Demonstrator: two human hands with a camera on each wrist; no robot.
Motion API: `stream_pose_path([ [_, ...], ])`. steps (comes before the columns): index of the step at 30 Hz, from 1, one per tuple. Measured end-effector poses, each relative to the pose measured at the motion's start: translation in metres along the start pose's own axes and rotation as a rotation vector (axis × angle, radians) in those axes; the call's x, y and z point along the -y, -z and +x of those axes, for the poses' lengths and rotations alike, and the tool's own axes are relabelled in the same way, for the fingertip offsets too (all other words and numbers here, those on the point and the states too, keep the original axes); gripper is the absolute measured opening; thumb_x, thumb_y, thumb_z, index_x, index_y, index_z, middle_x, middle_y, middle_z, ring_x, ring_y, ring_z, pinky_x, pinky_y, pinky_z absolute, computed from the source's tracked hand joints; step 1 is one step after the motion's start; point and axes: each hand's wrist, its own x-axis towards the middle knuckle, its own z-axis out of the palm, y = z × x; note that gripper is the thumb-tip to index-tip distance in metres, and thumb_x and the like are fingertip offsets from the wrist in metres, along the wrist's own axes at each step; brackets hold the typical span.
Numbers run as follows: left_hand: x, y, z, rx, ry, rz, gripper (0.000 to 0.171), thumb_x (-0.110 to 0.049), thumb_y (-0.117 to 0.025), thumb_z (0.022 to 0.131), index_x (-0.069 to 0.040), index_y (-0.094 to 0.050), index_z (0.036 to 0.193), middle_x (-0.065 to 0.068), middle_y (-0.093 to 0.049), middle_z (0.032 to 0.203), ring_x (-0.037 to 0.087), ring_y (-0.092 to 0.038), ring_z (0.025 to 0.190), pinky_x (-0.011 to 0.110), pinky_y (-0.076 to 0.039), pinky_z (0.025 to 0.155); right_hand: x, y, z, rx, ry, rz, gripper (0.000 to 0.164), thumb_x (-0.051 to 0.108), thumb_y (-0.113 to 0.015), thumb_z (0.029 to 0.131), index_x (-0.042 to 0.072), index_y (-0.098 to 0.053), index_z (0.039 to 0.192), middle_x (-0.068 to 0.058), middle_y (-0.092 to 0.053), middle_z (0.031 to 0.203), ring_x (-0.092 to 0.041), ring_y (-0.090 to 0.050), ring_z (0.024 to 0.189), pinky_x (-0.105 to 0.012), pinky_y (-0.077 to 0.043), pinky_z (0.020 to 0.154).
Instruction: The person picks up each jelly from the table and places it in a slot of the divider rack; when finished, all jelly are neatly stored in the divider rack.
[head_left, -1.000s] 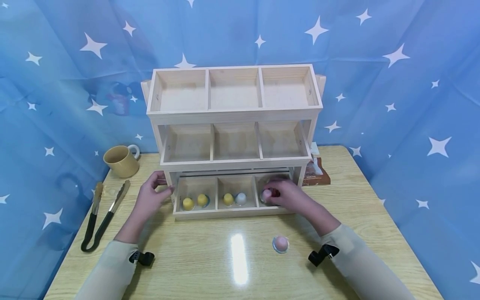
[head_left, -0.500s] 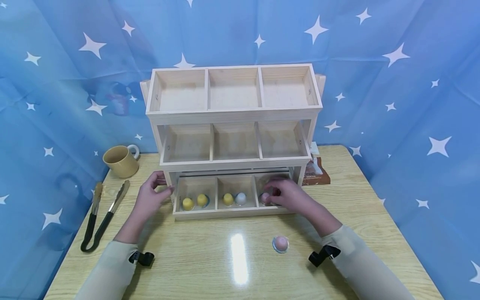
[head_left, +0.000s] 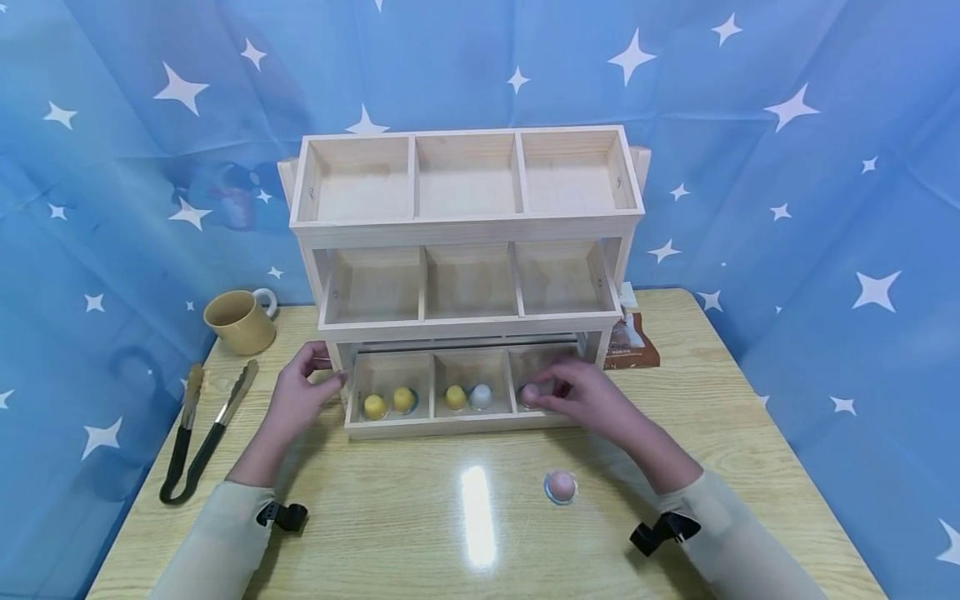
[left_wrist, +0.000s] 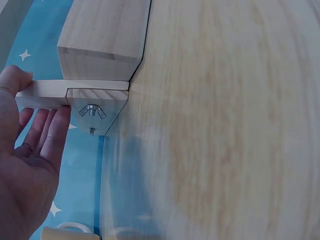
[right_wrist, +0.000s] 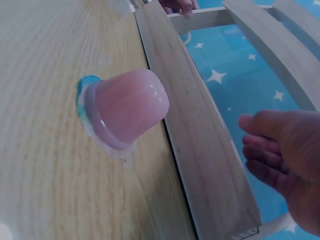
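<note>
A three-tier wooden rack (head_left: 468, 225) stands on the table. My left hand (head_left: 302, 390) grips its lower left side; in the left wrist view, thumb and fingers lie on opposite faces of a side board (left_wrist: 42, 93). My right hand (head_left: 588, 398) is over the bottom tier's right compartment, fingers loosely bent beside a pink jelly cup (head_left: 529, 395). No cup shows between the right fingers in the right wrist view. Another pink jelly cup (right_wrist: 131, 106) sits dome-up on the table before the rack. Yellow jelly cups (head_left: 404, 399) and a white jelly cup (head_left: 481, 397) are in the left and middle compartments.
Black-handled tongs (head_left: 206, 433) lie at the left, with a tan mug (head_left: 240, 322) behind them. A brown packet (head_left: 632, 343) is by the rack's right side. A blue starred cloth (head_left: 750, 167) hangs behind and around the table (head_left: 360, 517).
My right hand has drawn slightly to the right, away from the pink jelly cup, which now rests in the right compartment. My left hand keeps its place on the rack.
</note>
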Motion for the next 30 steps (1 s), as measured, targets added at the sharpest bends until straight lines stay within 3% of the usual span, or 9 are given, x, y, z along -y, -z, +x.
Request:
stream_pose_path([
  [11,0.000,0.000,0.000,0.003,0.001,0.013,0.046,-0.004,-0.079,0.100,0.002,-0.062,0.143,0.023,-0.069,0.134,0.008,-0.063,0.109,0.061,-0.045,0.110,0.005,-0.001,-0.028,-0.034,0.028,0.036,0.025,0.003,-0.087,0.094,0.007,-0.080,0.117,-0.006,-0.075,0.107,-0.011,-0.067,0.087,-0.030,-0.062,0.077],
  [15,0.002,0.001,0.000,0.001,0.002,0.010,0.046,-0.004,-0.078,0.100,0.002,-0.062,0.143,0.023,-0.069,0.134,0.006,-0.063,0.109,0.059,-0.045,0.110,0.008,-0.003,-0.040,-0.025,0.049,0.038,0.026,0.002,-0.088,0.093,0.010,-0.080,0.118,0.001,-0.074,0.106,-0.009,-0.066,0.088,-0.030,-0.061,0.077],
  [25,0.004,0.000,0.000,0.004,0.005,0.001,0.046,-0.004,-0.078,0.101,0.001,-0.062,0.143,0.022,-0.069,0.135,0.007,-0.064,0.110,0.059,-0.046,0.110,0.006,-0.007,-0.066,0.010,0.088,0.071,0.031,0.006,-0.089,0.092,0.018,-0.079,0.119,-0.002,-0.072,0.099,-0.008,-0.064,0.086,-0.034,-0.060,0.075],
  [30,0.002,0.000,0.000,0.000,0.002,0.001,0.045,-0.005,-0.079,0.101,0.001,-0.062,0.142,0.022,-0.069,0.133,0.007,-0.064,0.109,0.059,-0.044,0.111,0.000,-0.013,-0.072,0.017,0.152,0.079,0.032,0.006,-0.088,0.093,0.012,-0.076,0.123,-0.004,-0.073,0.102,-0.007,-0.065,0.086,-0.033,-0.061,0.074],
])
